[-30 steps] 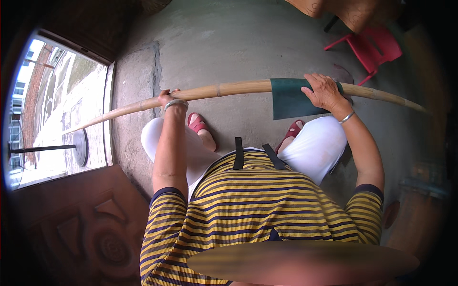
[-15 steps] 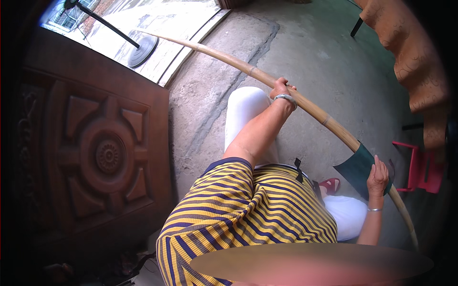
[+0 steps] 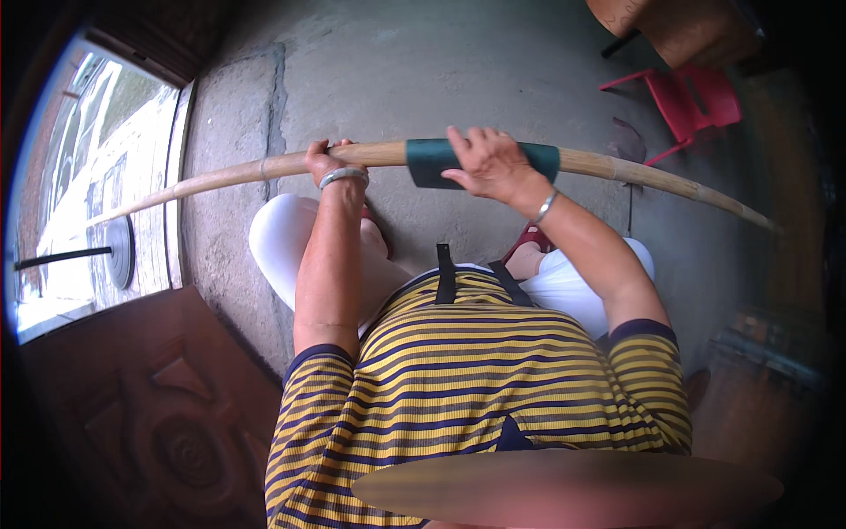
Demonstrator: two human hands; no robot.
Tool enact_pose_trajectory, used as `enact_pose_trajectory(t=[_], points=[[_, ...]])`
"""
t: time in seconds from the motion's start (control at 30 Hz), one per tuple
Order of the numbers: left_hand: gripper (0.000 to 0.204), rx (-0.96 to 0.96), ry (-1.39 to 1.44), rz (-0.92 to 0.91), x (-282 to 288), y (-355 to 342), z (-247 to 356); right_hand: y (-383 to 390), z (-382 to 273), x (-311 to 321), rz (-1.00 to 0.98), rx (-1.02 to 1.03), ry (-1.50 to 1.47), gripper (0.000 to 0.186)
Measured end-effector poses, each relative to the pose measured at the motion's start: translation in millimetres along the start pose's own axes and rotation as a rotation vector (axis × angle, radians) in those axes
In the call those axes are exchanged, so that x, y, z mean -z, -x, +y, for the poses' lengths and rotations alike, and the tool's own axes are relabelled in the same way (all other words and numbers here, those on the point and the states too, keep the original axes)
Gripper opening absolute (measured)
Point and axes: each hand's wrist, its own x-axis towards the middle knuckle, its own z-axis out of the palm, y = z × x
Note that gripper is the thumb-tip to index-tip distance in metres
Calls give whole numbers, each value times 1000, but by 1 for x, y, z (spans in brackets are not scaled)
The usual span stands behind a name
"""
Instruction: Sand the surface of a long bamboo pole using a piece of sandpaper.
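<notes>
Pole sits clamped in left grip; right grip (thumb apart) lies across green sheet.

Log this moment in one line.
Left hand: around bamboo pole | Right hand: spread on green sheet over pole | Red chair: upper right

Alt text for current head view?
The person's left grip curls around a long bamboo pole; the right grip lies on a dark green sheet covering part of it. A red chair stands at upper right.
</notes>
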Motion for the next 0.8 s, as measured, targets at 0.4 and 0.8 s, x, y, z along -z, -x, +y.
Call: enact_pose_trajectory(t=[0.4,0.8], points=[[18,2,9,-64,5,-13,10,113,116,17,156,-192,174,36],[14,11,-37,-31,8,-10,14,103,108,4,303,-145,114,25]])
